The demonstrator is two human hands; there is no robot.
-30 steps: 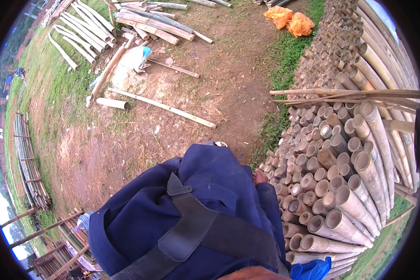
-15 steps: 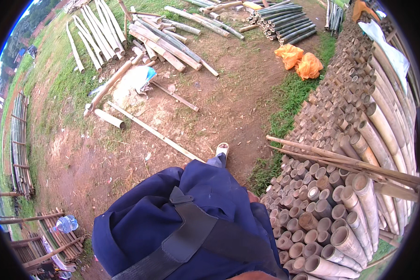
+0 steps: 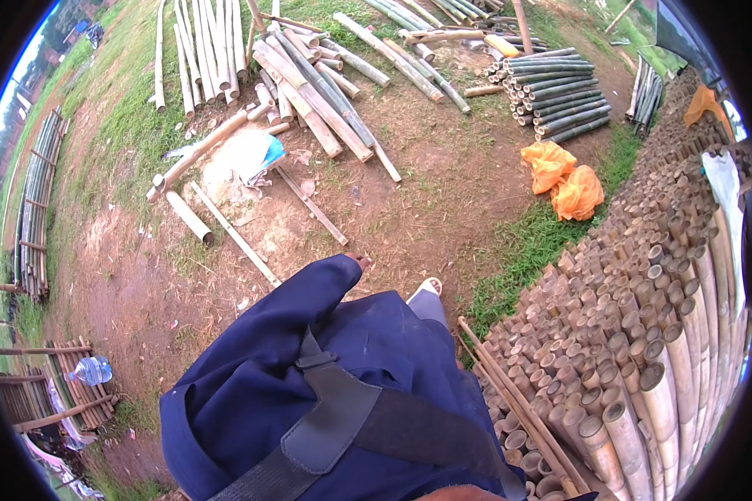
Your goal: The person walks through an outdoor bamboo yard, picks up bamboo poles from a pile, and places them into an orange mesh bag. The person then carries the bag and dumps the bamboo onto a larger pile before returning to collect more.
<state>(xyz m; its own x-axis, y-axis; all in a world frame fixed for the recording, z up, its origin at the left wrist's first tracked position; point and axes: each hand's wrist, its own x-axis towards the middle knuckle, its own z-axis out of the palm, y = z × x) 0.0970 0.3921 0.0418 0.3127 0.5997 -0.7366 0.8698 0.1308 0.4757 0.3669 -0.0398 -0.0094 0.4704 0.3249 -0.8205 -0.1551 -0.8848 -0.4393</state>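
Past the end of a dark blue sleeve, a little of my left hand (image 3: 361,261) shows in front of my body. Its fingers are mostly hidden, and I see nothing held in it. Nearest to the hand, a thin wooden strip (image 3: 313,207) lies on the bare ground. A longer pale bamboo strip (image 3: 236,236) lies to the left of it. My right hand cannot be made out behind the blue clothing. One foot in a light sandal (image 3: 427,288) shows ahead on the soil. Long split bamboo strips (image 3: 522,409) slant along my right side.
Densely packed upright bamboo sections (image 3: 593,342) fill the right side. Ahead are orange plastic bags (image 3: 564,182), stacked green bamboo poles (image 3: 560,93) and loose poles (image 3: 309,83). A thick bamboo pole (image 3: 205,150) lies by pale shavings (image 3: 230,167). A plastic bottle (image 3: 94,370) rests at left.
My view has turned, so the ground, bags and bamboo appear lower and tilted clockwise. My left sleeve has risen forward and the hand now shows at its end. The split strips appear closer to my side.
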